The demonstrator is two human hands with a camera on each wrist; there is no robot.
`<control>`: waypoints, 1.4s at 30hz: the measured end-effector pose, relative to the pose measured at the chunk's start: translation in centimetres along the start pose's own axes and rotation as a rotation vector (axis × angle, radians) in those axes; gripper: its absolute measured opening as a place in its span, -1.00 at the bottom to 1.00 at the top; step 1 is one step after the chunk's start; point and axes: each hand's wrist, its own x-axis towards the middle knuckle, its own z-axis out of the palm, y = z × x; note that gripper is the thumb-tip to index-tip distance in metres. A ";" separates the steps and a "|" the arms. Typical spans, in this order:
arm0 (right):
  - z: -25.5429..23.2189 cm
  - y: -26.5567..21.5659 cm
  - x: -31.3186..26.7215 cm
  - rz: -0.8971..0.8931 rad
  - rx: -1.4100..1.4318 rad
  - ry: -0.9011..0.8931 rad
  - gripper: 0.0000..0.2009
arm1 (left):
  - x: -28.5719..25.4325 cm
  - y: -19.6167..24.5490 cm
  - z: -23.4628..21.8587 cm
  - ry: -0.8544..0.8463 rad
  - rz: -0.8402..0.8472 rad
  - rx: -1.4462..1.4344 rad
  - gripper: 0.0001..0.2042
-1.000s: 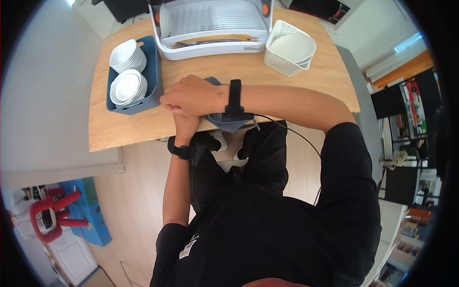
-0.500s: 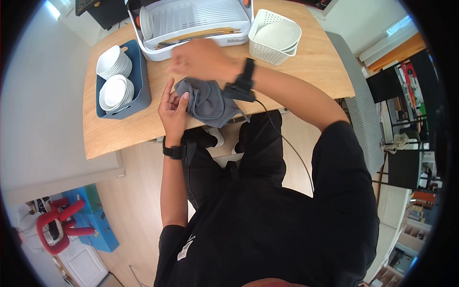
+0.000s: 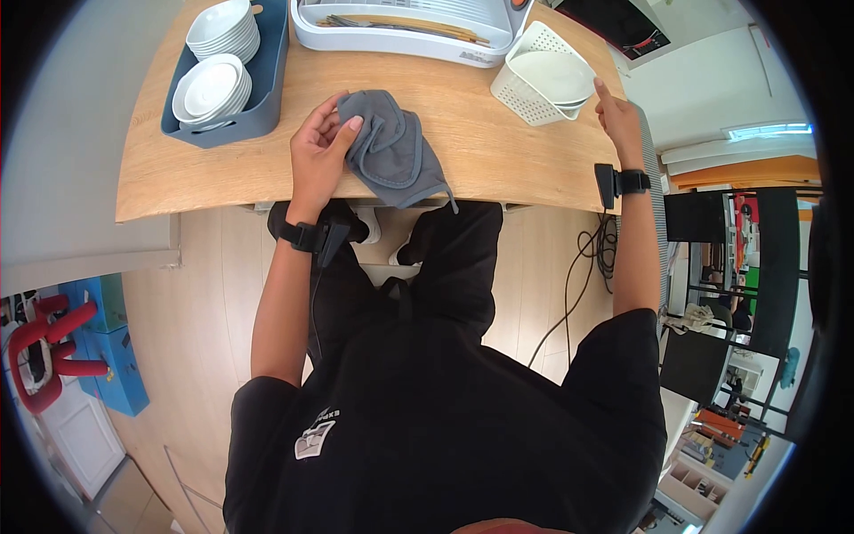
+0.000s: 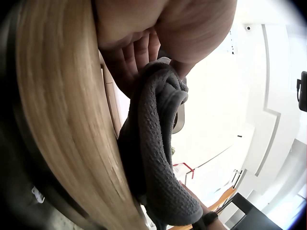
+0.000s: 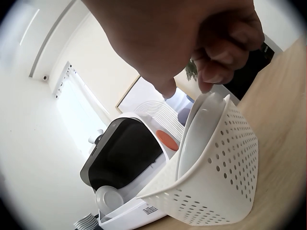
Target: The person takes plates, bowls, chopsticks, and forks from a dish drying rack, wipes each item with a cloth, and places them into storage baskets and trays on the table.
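My left hand (image 3: 318,156) pinches the upper left corner of a grey cloth (image 3: 390,153) between thumb and fingers. The cloth lies bunched at the table's front edge, one tip hanging over; its thick folded edge (image 4: 160,143) fills much of the left wrist view. Over at the right, my right hand (image 3: 620,126) reaches to a white perforated basket (image 3: 518,94) with white plates (image 3: 553,76) standing tilted in it. In the right wrist view, its bent fingers (image 5: 216,72) are right at the top edge of the plates (image 5: 200,127), with the thumb apart from them.
A blue-grey bin (image 3: 233,132) on the left holds two stacks of white bowls (image 3: 210,89). At the back stands a white dish rack (image 3: 400,44) with chopsticks (image 3: 418,28) in its front tray. A cable (image 3: 569,294) hangs below the right wrist.
My right hand has left the cloth and swung right to the plate basket. The left hand was covered by the right at first and now shows with the cloth. The head view has shifted.
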 end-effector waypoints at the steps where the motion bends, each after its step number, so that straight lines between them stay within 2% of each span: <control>1: 0.3 -0.2 0.1 0.054 0.031 -0.070 -0.34 | 0.0 -0.1 0.0 0.000 0.010 -0.018 -0.54; 2: 0.7 -0.1 0.6 0.056 0.030 -0.074 -0.34 | 0.0 -0.3 -0.1 0.000 0.022 -0.036 -0.54; 4: 1.5 0.1 1.5 -0.063 -0.061 -0.128 -0.41 | 0.0 -0.5 0.0 0.007 0.021 -0.054 -0.55; 7: 1.6 0.4 2.2 -0.028 0.019 -0.183 -0.48 | -0.1 -0.5 -0.1 0.017 0.030 -0.046 -0.56; 11: 1.1 0.0 3.3 -0.079 0.016 -0.196 -0.59 | 0.0 -0.8 0.0 0.031 0.025 -0.046 -0.57; 13: 0.3 -1.2 3.2 0.001 0.122 -0.266 -0.65 | -0.1 -0.6 0.0 0.020 0.023 -0.031 -0.56; 17: -2.1 -2.7 2.2 0.077 0.281 -0.245 -0.64 | -0.1 -0.8 0.1 0.039 0.027 -0.081 -0.58; 20: -4.5 -1.9 0.7 0.076 0.451 -0.330 -0.64 | -0.1 -1.1 -0.1 0.065 0.002 -0.134 -0.60; 21: -4.8 -1.4 0.3 0.082 0.448 -0.324 -0.64 | -0.1 -1.2 -0.3 0.057 -0.001 -0.138 -0.60; 23: -5.5 -0.1 -0.7 0.118 0.655 -0.264 -0.65 | -0.2 -1.4 -0.7 0.020 0.007 -0.158 -0.61; 27: -8.1 -0.3 -5.8 0.128 0.716 -0.295 -0.64 | -0.1 -1.2 -0.7 0.019 -0.004 -0.169 -0.65; 29: -7.8 -0.3 -8.7 0.103 0.984 -0.241 -0.68 | -0.1 -1.5 -0.5 0.023 0.005 -0.156 -0.65; 30: -7.6 -0.3 -9.8 0.137 1.025 -0.206 -0.69 | 0.0 -1.6 -0.5 0.041 0.023 -0.147 -0.66; 34: -5.5 -0.7 -14.5 0.148 1.084 -0.166 -0.69 | 0.5 -1.3 0.4 0.134 0.004 -0.090 -0.63; 37: -3.8 -0.5 -16.7 0.154 1.113 -0.212 -0.69 | 0.9 -1.4 0.6 0.202 -0.053 0.011 -0.62; 42: -1.4 -0.5 -19.0 0.160 1.106 -0.252 -0.66 | 0.2 -0.8 0.4 0.162 -0.059 0.118 -0.65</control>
